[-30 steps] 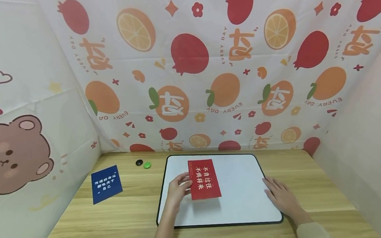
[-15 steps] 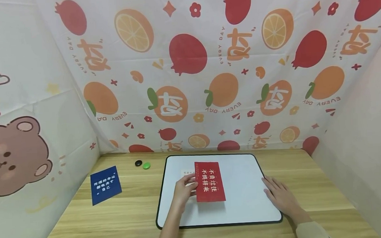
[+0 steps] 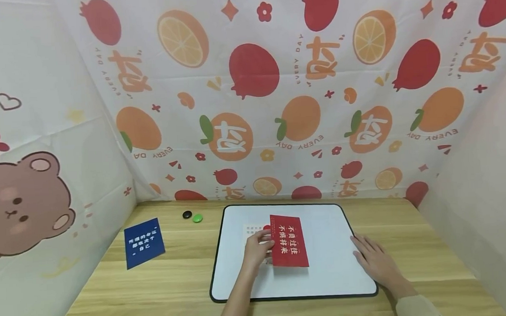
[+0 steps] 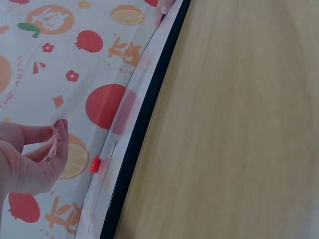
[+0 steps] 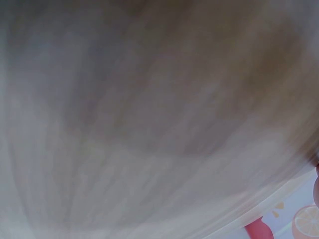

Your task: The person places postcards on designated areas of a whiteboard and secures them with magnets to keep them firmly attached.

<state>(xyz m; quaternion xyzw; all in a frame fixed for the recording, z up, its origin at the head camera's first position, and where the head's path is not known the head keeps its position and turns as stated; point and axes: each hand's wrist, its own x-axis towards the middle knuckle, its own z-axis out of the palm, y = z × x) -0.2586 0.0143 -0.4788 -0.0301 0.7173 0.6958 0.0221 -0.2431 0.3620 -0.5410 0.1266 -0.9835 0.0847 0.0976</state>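
My left hand (image 3: pixel 256 249) pinches a red card (image 3: pixel 292 241) with white Chinese characters by its left edge, and the card is held above the whiteboard (image 3: pixel 328 278). Behind that hand a pale printed card (image 3: pixel 251 230) lies on the board, partly hidden, with a red round magnet (image 3: pixel 267 227) at its top right. The left wrist view shows the same magnet (image 4: pixel 95 164) beyond the pinching fingers (image 4: pixel 61 130). My right hand (image 3: pixel 377 262) rests with straight fingers on the board's right edge. A blurred, pale sleeve (image 5: pixel 149 194) fills most of the right wrist view.
A blue card (image 3: pixel 144 243) with white characters lies on the wooden table (image 3: pixel 178 286) at the left. Near the back stand a black magnet (image 3: pixel 187 214) and a green magnet (image 3: pixel 197 218). A fruit-printed cloth (image 3: pixel 259 119) hangs behind the table.
My left hand has moved to the right over the board with the red card. More of the pale card and the red magnet now show behind it. My right hand stays in place.
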